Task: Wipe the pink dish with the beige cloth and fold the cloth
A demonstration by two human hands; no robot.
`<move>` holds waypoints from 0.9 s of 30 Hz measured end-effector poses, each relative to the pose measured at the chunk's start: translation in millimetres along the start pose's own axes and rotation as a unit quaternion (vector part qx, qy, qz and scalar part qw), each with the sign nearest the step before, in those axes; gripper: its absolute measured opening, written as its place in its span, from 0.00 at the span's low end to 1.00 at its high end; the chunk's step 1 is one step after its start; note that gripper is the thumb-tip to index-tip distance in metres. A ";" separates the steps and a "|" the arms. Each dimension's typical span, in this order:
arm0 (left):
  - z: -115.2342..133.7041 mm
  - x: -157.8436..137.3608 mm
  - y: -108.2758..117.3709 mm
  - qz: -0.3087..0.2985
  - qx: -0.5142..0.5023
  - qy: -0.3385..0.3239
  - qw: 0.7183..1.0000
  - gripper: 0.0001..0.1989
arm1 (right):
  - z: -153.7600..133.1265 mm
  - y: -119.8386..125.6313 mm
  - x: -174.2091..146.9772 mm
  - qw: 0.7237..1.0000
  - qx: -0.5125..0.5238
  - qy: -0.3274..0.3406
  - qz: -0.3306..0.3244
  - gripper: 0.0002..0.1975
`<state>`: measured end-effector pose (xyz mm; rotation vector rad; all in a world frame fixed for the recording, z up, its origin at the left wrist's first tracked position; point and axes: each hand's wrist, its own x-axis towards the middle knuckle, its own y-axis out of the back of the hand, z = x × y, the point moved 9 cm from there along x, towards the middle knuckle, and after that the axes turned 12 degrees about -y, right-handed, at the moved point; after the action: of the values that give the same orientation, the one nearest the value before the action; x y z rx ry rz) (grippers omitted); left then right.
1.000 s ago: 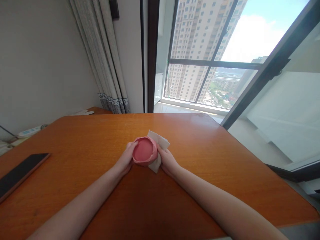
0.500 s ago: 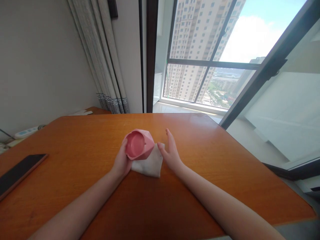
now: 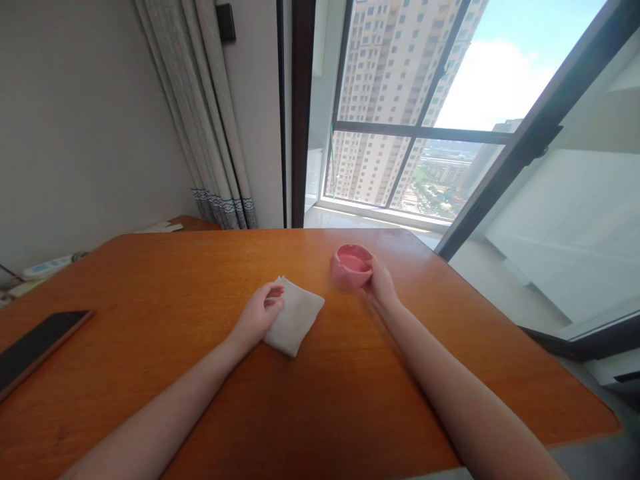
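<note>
My right hand (image 3: 381, 283) grips a pink faceted ashtray (image 3: 345, 276) by its right side, over the right half of the table. Its round hollow faces up, the rim shows small notches, and its lower part is blurred by motion. My left hand (image 3: 260, 310) is at the left edge of a folded whitish cloth (image 3: 298, 317). Its fingers are bent, with a gap between them and the thumb. Whether they touch the cloth I cannot tell. The cloth lies on the wooden table.
The brown wooden table (image 3: 165, 287) extends to both sides. A dark phone-like slab (image 3: 43, 347) lies at its left. A white power strip (image 3: 47, 267) is beyond the left edge. Behind are a grey curtain (image 3: 200, 120) and a large window (image 3: 400, 133).
The ashtray has passed from my left hand to my right and moved rightward. My left hand has let go and lowered beside the cloth, which now lies at a different angle.
</note>
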<state>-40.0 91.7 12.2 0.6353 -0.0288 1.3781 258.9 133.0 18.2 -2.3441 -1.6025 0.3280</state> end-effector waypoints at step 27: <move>-8.6 2.6 16.9 -0.082 0.229 0.005 0.970 0.12 | -26.3 141.4 51.3 0.933 -0.193 0.059 0.298 0.11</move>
<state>-57.8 98.7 12.7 0.9920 0.3514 1.2320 409.1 129.5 -8.9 -3.0562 -0.9249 -0.0214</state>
